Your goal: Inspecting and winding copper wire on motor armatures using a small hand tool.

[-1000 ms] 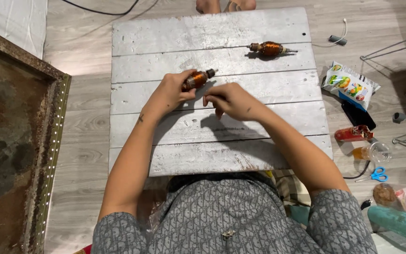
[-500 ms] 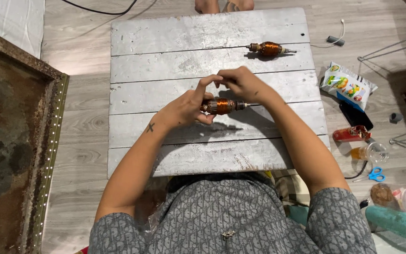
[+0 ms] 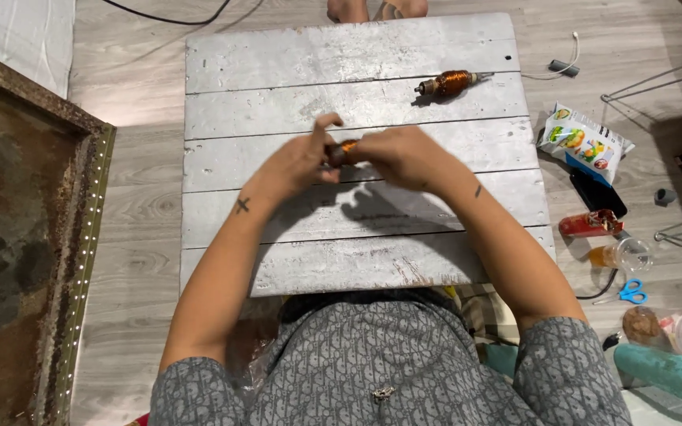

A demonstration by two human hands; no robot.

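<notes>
A small motor rotor wound with copper wire (image 3: 346, 149) is held above the middle of the grey wooden board (image 3: 278, 71). My left hand (image 3: 301, 162) grips its left end and my right hand (image 3: 404, 158) covers its right end, so most of it is hidden. A second copper-wound rotor (image 3: 449, 82) with a metal shaft lies on the board at the far right, apart from both hands.
A rusty framed panel (image 3: 33, 237) lies on the floor to the left. Right of the board are a snack bag (image 3: 583, 143), a dark phone (image 3: 597, 192), a red packet (image 3: 590, 225), a plastic cup (image 3: 625, 254), blue scissors (image 3: 631, 293) and a teal bottle (image 3: 668, 371). Someone's feet (image 3: 376, 9) show at the top.
Both hands have shifted with the rotor between them. The right hand now closes over its right end, hiding more of it. The other rotor has not moved.
</notes>
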